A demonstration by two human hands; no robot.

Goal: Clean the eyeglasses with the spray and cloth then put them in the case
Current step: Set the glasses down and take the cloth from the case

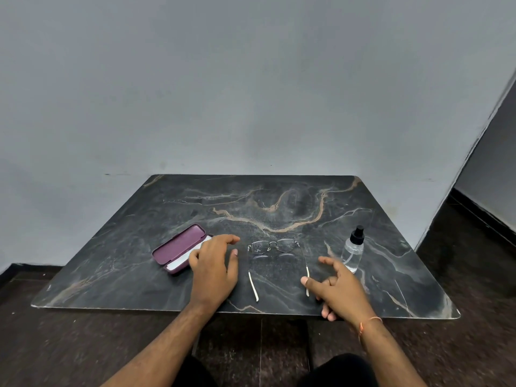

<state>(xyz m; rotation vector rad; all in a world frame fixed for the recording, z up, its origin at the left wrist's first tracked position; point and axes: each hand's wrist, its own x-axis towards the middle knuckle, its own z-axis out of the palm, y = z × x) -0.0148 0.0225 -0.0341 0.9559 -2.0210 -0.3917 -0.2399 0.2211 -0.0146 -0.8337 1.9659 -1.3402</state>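
Note:
Thin-framed eyeglasses [274, 246] stand unfolded on the dark marble table [279, 208], temples pointing toward me. A purple case [178, 245] lies open at the left with a white cloth [178, 263] inside. A clear spray bottle [353, 251] with a black cap stands upright at the right. My left hand [215, 269] hovers between the case and the glasses, fingers relaxed, holding nothing and partly covering the case. My right hand [339, 289] is beside the right temple, just in front of the bottle, fingers loosely spread and empty.
A grey wall rises right behind the table's far edge. Dark floor surrounds the table, and a doorway or recess opens at the right. My knees sit below the table's near edge.

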